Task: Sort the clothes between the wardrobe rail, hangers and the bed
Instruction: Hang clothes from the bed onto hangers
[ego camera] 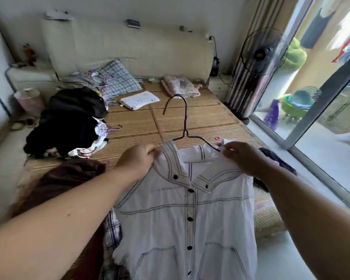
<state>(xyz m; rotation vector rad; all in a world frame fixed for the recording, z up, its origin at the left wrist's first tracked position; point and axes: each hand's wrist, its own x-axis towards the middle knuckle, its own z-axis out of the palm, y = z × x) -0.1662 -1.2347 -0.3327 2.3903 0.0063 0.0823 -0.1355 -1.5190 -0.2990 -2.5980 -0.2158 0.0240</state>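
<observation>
A white shirt (190,215) with dark stitching and black buttons hangs in front of me over the bed (190,118). A dark wire hanger (185,118) sticks up from its collar. My left hand (137,158) pinches the shirt's left shoulder by the collar. My right hand (242,156) grips the right shoulder, where the hanger's arm goes under the fabric. A pile of black clothes (69,126) lies on the bed's left side. A dark red garment (69,178) lies near my left arm, with a plaid cloth (114,229) beside it.
A woven mat covers the bed. A checked pillow (119,77), a white pad (139,100) and folded floral cloth (180,85) lie toward the headboard. A standing fan (261,51) and a glass door (321,98) are on the right. A dark cloth (277,160) lies at the bed's right edge.
</observation>
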